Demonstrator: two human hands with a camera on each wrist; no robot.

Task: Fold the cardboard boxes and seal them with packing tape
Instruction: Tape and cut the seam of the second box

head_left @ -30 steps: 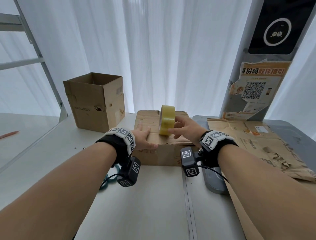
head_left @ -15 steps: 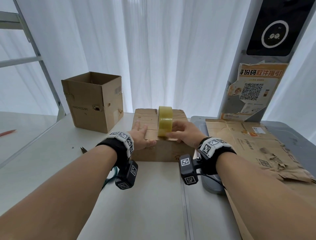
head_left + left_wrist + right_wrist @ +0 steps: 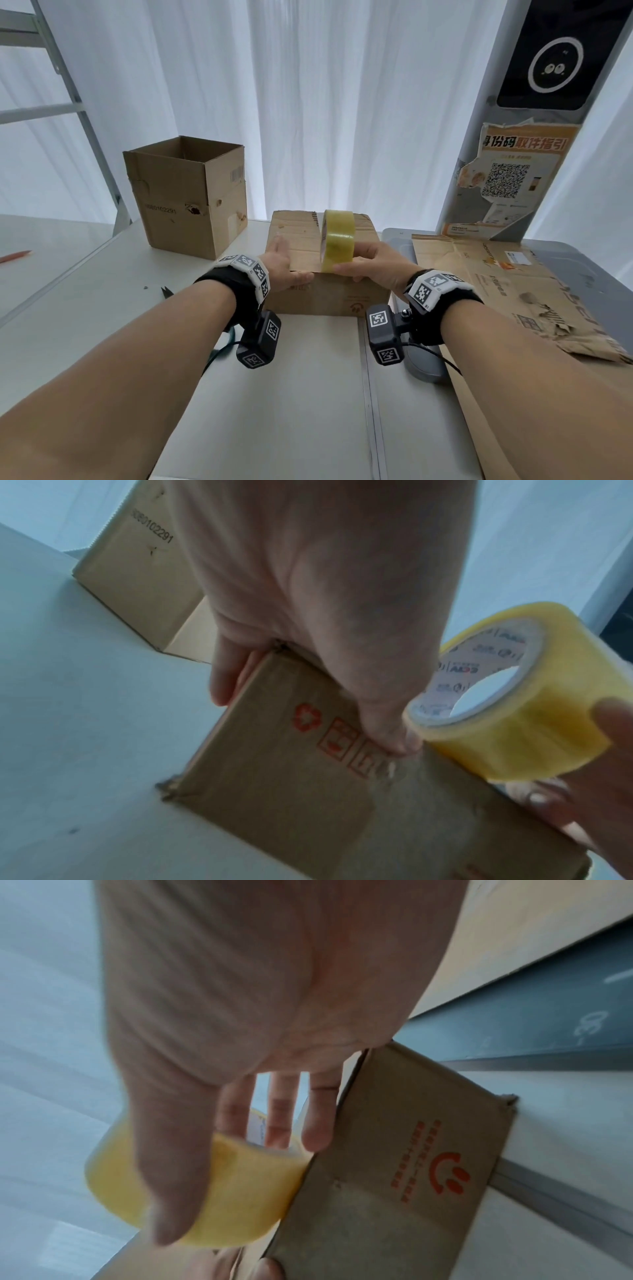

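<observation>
Tape is the thing to watch: the yellow-tinted roll of packing tape (image 3: 337, 240) stands on edge on top of the closed cardboard box (image 3: 329, 298), at the near end of the seam, right at the front top edge. Your right hand (image 3: 376, 265) has it, thumb across the outer band and fingers curled toward the core, as the right wrist view shows. Your left hand (image 3: 284, 265) lies flat and open on the left flap, thumb hooked over the front edge beside the roll, pressing the lid down and holding nothing. The box sits mid-table (image 3: 239, 394), its front face toward you. I judge you are mid-seal, running the strip along the centre seam toward the front edge; whether tape already lies behind the roll is too hard to tell, the film being clear. The next move, I think, calls for carrying the strip over the edge and down the front face, then cutting it, and your left thumb will need to clear the path. Small scissors (image 3: 166, 291) lie on the table to your left, within reach. Further out stand an open-topped cardboard box (image 3: 185, 195) at the back left and torn flattened cardboard (image 3: 513, 291) on the right, likely waiting.
</observation>
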